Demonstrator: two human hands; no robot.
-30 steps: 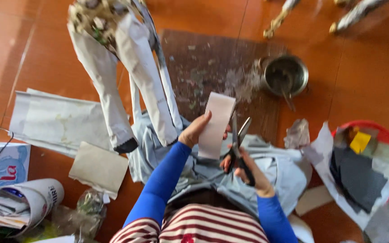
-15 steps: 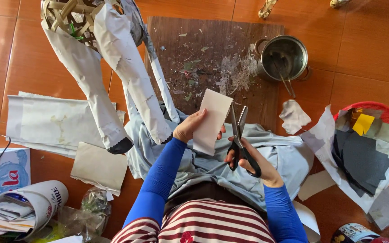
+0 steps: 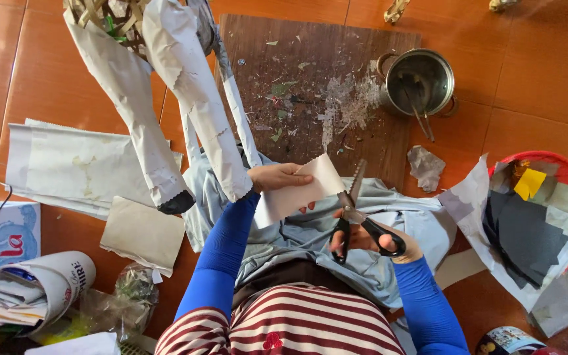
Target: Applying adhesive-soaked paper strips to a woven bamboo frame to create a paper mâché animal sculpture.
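My left hand (image 3: pixel 277 176) pinches a small white paper piece (image 3: pixel 297 192) with a zigzag edge, held flat above my lap. My right hand (image 3: pixel 379 240) grips black-handled pinking scissors (image 3: pixel 351 212), blades open and biting into the paper's right edge. A pale blue cloth (image 3: pixel 310 236) covers my lap beneath both hands. My sleeves are blue, and my shirt is striped red and white.
A paper-wrapped figure with two long white legs (image 3: pixel 185 98) hangs from a woven frame at top left. A dark wooden board (image 3: pixel 310 85) with paper scraps lies ahead, a metal pot (image 3: pixel 421 82) beside it. A red basin (image 3: pixel 547 217) of papers sits right; paper sheets (image 3: pixel 80 167) lie left.
The paper piece has turned from upright to lying sideways in my left hand. The scissors have come up to its right edge and their blades now straddle it.
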